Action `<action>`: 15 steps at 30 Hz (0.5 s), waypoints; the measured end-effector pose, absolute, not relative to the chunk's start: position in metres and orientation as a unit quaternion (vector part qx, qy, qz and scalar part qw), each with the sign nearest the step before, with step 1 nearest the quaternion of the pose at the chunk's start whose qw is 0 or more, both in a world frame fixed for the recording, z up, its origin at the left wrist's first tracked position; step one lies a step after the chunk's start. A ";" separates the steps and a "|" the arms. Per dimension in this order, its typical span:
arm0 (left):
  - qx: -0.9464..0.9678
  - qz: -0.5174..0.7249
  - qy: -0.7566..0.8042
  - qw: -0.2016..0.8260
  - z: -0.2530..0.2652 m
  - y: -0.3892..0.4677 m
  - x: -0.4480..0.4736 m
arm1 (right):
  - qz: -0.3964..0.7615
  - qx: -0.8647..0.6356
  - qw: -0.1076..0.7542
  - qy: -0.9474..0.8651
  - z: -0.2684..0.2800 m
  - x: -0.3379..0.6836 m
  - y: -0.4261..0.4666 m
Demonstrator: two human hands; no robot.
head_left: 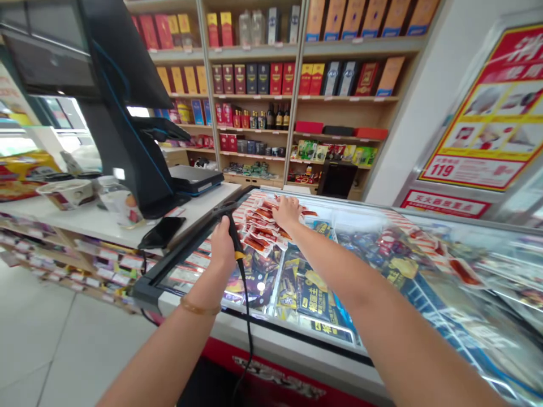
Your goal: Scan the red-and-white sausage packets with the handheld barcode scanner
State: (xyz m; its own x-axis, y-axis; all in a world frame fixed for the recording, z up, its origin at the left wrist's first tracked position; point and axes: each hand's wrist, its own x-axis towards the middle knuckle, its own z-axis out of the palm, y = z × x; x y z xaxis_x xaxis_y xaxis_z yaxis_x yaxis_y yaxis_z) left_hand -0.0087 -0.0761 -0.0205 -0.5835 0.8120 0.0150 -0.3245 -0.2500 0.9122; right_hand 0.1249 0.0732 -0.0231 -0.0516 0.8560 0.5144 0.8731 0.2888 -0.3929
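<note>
My left hand [223, 243] is wrapped round the handle of a black barcode scanner [235, 234]. Its dark cable runs down past the front of a chest freezer. On the freezer's glass lid lies a pile of small clear snack packets [257, 223] with reddish-brown, sausage-like contents. My right hand [287, 212] rests on the right side of this pile, fingers curled over a packet; its fingertips are partly hidden. One more reddish packet [464, 272] lies apart on the glass at the right.
Left of the freezer is a counter [212, 198] with a checkout terminal [123, 113], a phone [163, 233] and food tubs [68, 191]. Under the freezer glass are bagged ice creams [316, 294] and a blue wire basket [441, 311]. Shelves of boxed bottles [252, 79] line the back wall.
</note>
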 end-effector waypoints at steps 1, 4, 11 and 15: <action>0.258 0.744 0.482 0.384 -0.021 -0.076 -0.009 | -0.015 -0.592 0.343 -0.729 -0.026 0.124 0.073; 0.260 0.736 0.473 0.409 -0.023 -0.074 0.000 | -0.029 -0.568 0.342 -0.748 -0.029 0.132 0.071; 0.276 0.703 0.448 0.478 -0.024 -0.066 0.062 | -0.057 -0.570 0.384 -0.724 -0.038 0.222 0.055; 0.300 0.667 0.439 0.522 -0.025 -0.059 0.117 | -0.077 -0.652 0.375 -0.655 -0.063 0.333 0.038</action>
State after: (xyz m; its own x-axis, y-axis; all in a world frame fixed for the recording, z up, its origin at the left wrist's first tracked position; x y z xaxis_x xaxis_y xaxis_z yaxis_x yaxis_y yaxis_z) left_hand 0.1172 -0.0589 -0.0246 -0.2756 0.9596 -0.0574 -0.4319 -0.0703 0.8992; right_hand 0.3327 0.0382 -0.0627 0.1302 0.7956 0.5916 0.9114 0.1389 -0.3874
